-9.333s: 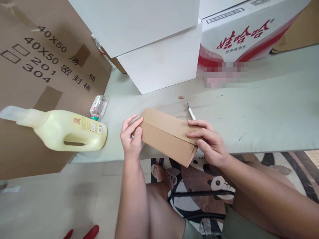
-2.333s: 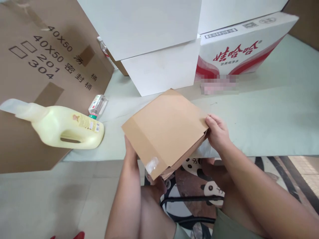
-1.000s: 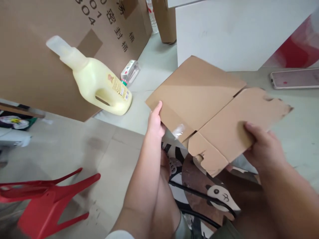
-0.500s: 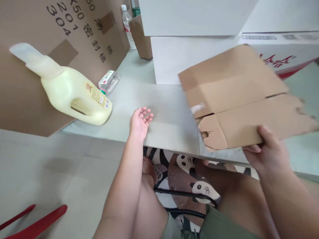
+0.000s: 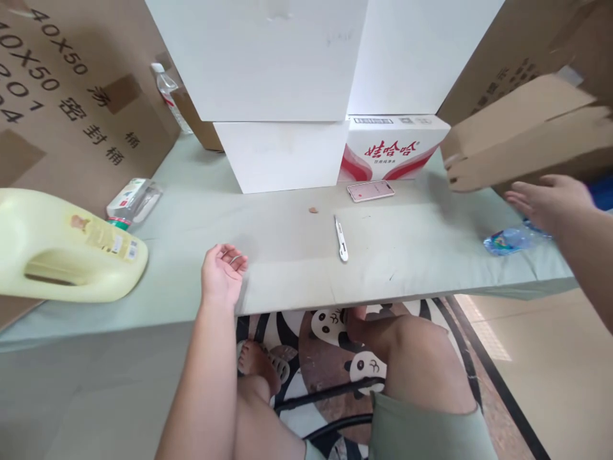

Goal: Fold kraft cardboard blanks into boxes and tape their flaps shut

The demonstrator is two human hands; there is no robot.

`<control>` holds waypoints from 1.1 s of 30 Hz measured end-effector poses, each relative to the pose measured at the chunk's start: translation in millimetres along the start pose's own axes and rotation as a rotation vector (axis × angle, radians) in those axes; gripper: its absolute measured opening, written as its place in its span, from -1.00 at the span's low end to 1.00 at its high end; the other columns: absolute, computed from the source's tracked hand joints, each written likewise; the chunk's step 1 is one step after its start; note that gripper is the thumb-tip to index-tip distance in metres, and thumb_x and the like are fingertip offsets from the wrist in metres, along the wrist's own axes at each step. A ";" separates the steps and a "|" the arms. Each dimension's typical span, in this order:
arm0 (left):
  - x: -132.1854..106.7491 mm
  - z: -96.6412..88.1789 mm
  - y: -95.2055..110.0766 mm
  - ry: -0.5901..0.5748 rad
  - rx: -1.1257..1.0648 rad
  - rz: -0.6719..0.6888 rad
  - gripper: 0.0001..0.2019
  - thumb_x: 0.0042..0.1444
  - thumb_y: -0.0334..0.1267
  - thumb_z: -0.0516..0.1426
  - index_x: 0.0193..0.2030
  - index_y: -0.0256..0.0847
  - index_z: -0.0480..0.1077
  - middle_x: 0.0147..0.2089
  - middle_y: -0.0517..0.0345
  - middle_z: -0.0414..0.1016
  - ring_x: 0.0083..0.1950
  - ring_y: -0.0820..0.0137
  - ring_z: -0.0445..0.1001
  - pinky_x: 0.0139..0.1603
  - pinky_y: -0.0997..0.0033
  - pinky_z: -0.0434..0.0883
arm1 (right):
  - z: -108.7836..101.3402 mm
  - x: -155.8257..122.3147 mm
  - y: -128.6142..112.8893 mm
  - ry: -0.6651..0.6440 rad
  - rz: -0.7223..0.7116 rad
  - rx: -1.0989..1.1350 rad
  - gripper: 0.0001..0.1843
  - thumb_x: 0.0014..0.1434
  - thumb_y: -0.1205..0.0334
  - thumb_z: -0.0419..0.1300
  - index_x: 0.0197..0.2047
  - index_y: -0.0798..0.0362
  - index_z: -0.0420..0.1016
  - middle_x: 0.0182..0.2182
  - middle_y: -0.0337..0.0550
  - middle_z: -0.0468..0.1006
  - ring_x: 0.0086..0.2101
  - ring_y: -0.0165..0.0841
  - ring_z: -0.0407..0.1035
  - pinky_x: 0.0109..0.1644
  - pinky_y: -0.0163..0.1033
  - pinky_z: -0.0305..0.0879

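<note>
My left hand [image 5: 223,275] rests at the front of the table [image 5: 282,275], palm turned up and fingers loosely curled, with nothing in it. At the right, my right hand [image 5: 550,201] is stretched out with its fingers extended and holds nothing. Just beyond its fingertips is the flattened piece of brown cardboard [image 5: 517,137], tilted and somewhat blurred; whether it still touches anything I cannot tell. Between the hands, a white utility knife [image 5: 341,239] lies on the cloth. Behind the knife is a pink-edged phone [image 5: 371,190].
White boxes [image 5: 287,156] and a red-and-white carton [image 5: 393,153] stand at the back. On the left are a yellow detergent jug [image 5: 71,243], a small clear bottle [image 5: 131,203] and a large cardboard box [image 5: 124,102]. A crumpled plastic bottle [image 5: 507,241] lies at right.
My right hand has swung to the right and let go of the cardboard, which is now over the table's right side. The view has turned right, showing the knife and phone.
</note>
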State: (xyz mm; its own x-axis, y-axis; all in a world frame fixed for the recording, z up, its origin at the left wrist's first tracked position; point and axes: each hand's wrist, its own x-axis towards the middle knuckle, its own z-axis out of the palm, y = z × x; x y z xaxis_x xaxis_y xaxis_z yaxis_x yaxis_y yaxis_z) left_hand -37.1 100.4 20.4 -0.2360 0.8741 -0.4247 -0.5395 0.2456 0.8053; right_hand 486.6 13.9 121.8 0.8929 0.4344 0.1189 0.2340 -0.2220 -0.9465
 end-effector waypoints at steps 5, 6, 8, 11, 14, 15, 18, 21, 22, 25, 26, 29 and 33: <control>7.4 -0.9 0.1 -0.011 -0.008 0.013 -0.83 -0.03 -0.13 0.15 -0.44 -0.18 0.34 -0.52 0.25 0.35 -0.57 0.51 0.38 -0.51 0.54 0.34 | 37.1 10.8 12.4 -0.139 0.191 -0.094 -0.75 0.14 0.54 0.23 -0.37 0.08 0.24 -0.12 0.10 0.45 -0.41 -0.51 0.51 -0.23 -0.19 0.44; 7.8 -1.0 0.9 -0.010 -0.015 0.014 -0.82 -0.04 -0.12 0.15 -0.44 -0.18 0.34 -0.52 0.25 0.35 -0.57 0.52 0.37 -0.51 0.54 0.33 | 41.4 4.4 17.0 -0.159 0.198 -0.105 -0.75 0.14 0.54 0.23 -0.36 0.07 0.24 -0.16 0.04 0.44 -0.42 -0.50 0.50 -0.21 -0.18 0.43; 6.4 -1.6 2.9 -0.006 -0.036 0.008 -0.82 -0.04 -0.13 0.16 -0.44 -0.19 0.34 -0.53 0.25 0.35 -0.58 0.53 0.36 -0.51 0.55 0.32 | 49.8 -11.8 23.1 -0.208 0.206 -0.118 -0.75 0.13 0.54 0.24 -0.34 0.07 0.26 -0.23 -0.05 0.42 -0.44 -0.48 0.50 -0.21 -0.19 0.44; 1.1 -6.0 6.4 -0.006 -0.080 -0.004 -0.90 -0.11 -0.24 0.15 -0.44 -0.20 0.34 -0.55 0.29 0.34 -0.59 0.55 0.35 -0.53 0.57 0.29 | 67.3 -38.4 19.1 -0.309 0.188 -0.123 -0.79 0.11 0.52 0.26 -0.33 0.08 0.33 -0.27 -0.09 0.44 -0.45 -0.45 0.50 -0.27 -0.22 0.44; -4.0 -17.9 10.8 -0.066 -0.110 0.047 -0.83 -0.25 -0.38 0.17 -0.44 -0.17 0.29 -0.52 0.32 0.38 -0.57 0.56 0.38 -0.51 0.58 0.29 | 95.3 -68.3 -0.2 -0.428 0.118 -0.133 -0.83 0.08 0.53 0.28 -0.33 0.10 0.41 -0.25 -0.02 0.50 -0.41 -0.41 0.50 -0.32 -0.26 0.44; -5.1 -23.3 12.6 -0.081 -0.120 0.066 -0.80 -0.28 -0.40 0.18 -0.45 -0.17 0.27 -0.50 0.33 0.40 -0.57 0.56 0.38 -0.50 0.58 0.29 | 107.4 -79.7 -8.7 -0.472 0.083 -0.141 -0.83 0.07 0.53 0.28 -0.33 0.10 0.44 -0.24 0.00 0.52 -0.40 -0.40 0.51 -0.31 -0.26 0.44; -6.2 -40.6 18.7 -0.092 -0.162 0.111 -0.74 -0.32 -0.39 0.22 -0.44 -0.17 0.24 -0.44 0.33 0.44 -0.55 0.59 0.39 -0.50 0.60 0.27 | 151.3 -118.1 -34.6 -0.625 -0.045 -0.178 -0.86 0.06 0.47 0.32 -0.31 0.10 0.50 -0.24 0.03 0.58 -0.36 -0.37 0.51 -0.29 -0.26 0.44; -4.1 -55.7 25.8 -0.080 -0.201 0.121 -0.71 -0.33 -0.35 0.25 -0.43 -0.17 0.24 -0.39 0.31 0.45 -0.54 0.60 0.39 -0.51 0.60 0.25 | 204.5 -161.0 -56.5 -0.783 -0.174 -0.211 -0.83 0.04 0.40 0.36 -0.25 0.07 0.55 -0.24 -0.02 0.62 -0.33 -0.34 0.51 -0.27 -0.25 0.42; -2.9 -59.8 28.2 -0.078 -0.210 0.116 -0.70 -0.33 -0.34 0.26 -0.42 -0.17 0.24 -0.38 0.31 0.46 -0.54 0.60 0.40 -0.51 0.60 0.25 | 223.1 -176.1 -62.6 -0.831 -0.215 -0.218 -0.79 0.02 0.39 0.36 -0.22 0.05 0.56 -0.20 -0.04 0.64 -0.32 -0.34 0.52 -0.26 -0.25 0.42; 0.8 -69.2 34.7 -0.074 -0.231 0.103 -0.69 -0.33 -0.33 0.27 -0.42 -0.17 0.25 -0.36 0.29 0.46 -0.53 0.61 0.40 -0.52 0.60 0.25 | 275.2 -225.4 -77.6 -0.979 -0.373 -0.265 -0.72 0.02 0.32 0.34 -0.13 -0.01 0.55 -0.06 -0.07 0.64 -0.28 -0.31 0.53 -0.20 -0.18 0.45; 2.2 -71.4 36.3 -0.072 -0.239 0.101 -0.69 -0.33 -0.33 0.27 -0.42 -0.17 0.25 -0.35 0.29 0.46 -0.52 0.61 0.40 -0.51 0.60 0.25 | 289.8 -243.9 -81.3 -1.030 -0.442 -0.283 -0.72 0.05 0.27 0.32 -0.11 -0.01 0.54 -0.05 -0.05 0.64 -0.26 -0.28 0.54 -0.17 -0.13 0.46; 7.2 -76.1 39.0 -0.057 -0.262 0.080 -0.69 -0.32 -0.32 0.28 -0.42 -0.17 0.25 -0.32 0.28 0.46 -0.49 0.60 0.44 -0.48 0.60 0.27 | 319.8 -306.9 -87.0 -1.188 -0.664 -0.255 -0.70 0.17 0.13 0.22 -0.04 0.00 0.52 0.00 0.02 0.63 -0.08 -0.14 0.54 0.00 0.04 0.46; 17.9 -78.4 39.3 -0.079 -0.343 0.060 -0.73 -0.20 -0.27 0.30 -0.43 -0.15 0.25 -0.33 0.22 0.45 -0.33 0.47 0.54 -0.42 0.54 0.35 | 330.6 -394.4 -81.9 -1.420 -0.880 -0.138 -0.55 0.27 0.06 0.06 0.15 0.03 0.45 0.17 0.04 0.54 0.20 -0.07 0.38 0.24 0.12 0.33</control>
State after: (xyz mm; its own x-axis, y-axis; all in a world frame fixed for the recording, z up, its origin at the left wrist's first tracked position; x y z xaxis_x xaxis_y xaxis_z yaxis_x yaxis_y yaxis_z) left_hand -125.9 92.8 12.1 -0.2196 0.9156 -0.3369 -0.7696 0.0497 0.6366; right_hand -11.9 149.4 53.4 -0.5336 0.8336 0.1428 0.5382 0.4650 -0.7029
